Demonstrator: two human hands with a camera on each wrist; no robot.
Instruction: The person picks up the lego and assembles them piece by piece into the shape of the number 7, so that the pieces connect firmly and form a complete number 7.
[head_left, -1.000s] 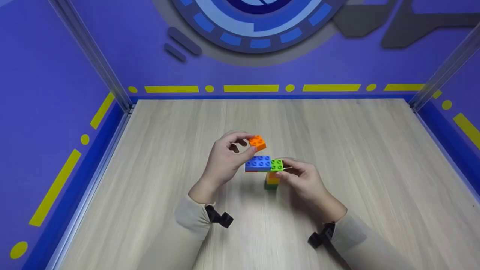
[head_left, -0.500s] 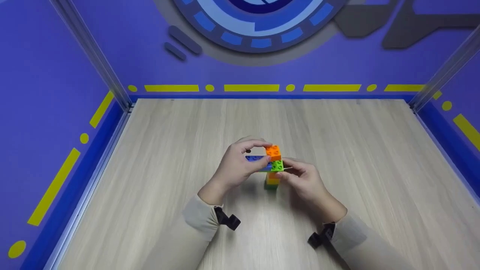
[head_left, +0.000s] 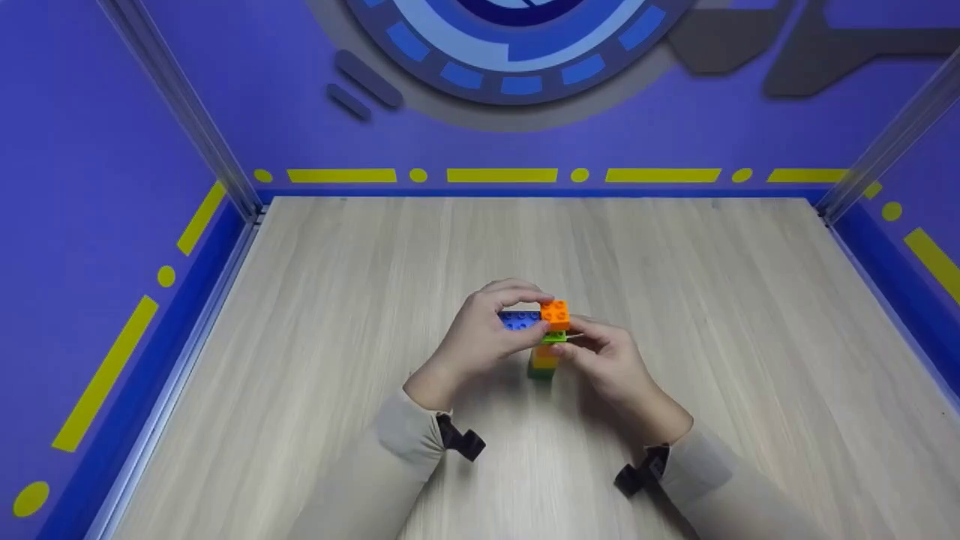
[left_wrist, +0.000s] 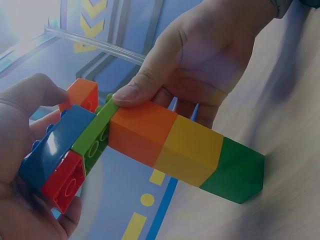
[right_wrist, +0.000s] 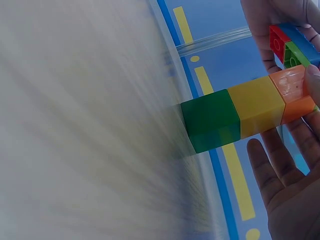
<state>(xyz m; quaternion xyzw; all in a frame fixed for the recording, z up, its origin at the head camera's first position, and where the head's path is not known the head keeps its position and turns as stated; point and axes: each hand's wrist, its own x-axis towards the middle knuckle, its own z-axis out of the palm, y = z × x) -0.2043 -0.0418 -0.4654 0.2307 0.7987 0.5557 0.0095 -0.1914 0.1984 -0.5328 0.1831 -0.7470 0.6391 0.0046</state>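
Note:
A brick tower stands on the table: a dark green brick [left_wrist: 235,170] at the bottom, then a yellow brick [left_wrist: 190,150] and an orange brick [left_wrist: 142,132]. Across its top lies a flat light green brick [left_wrist: 95,137] reaching leftward, with a blue brick [head_left: 519,320] on it and a red brick [left_wrist: 64,182] under the blue one's outer end. My left hand [head_left: 484,330] pinches a second orange brick [head_left: 555,315] over the light green brick's right end; whether it touches is unclear. My right hand [head_left: 619,367] grips the tower near its top, thumb on the lower orange brick.
The wooden table [head_left: 337,300] spreads around the tower. Blue panels with yellow markings [head_left: 502,175] border the back and sides, joined by metal corner posts [head_left: 180,105]. Black wrist mounts [head_left: 461,439] sit at both sleeves.
My left hand has moved right and down with its orange brick, from above the blue brick to above the light green brick's right end. The right hand and tower stay put.

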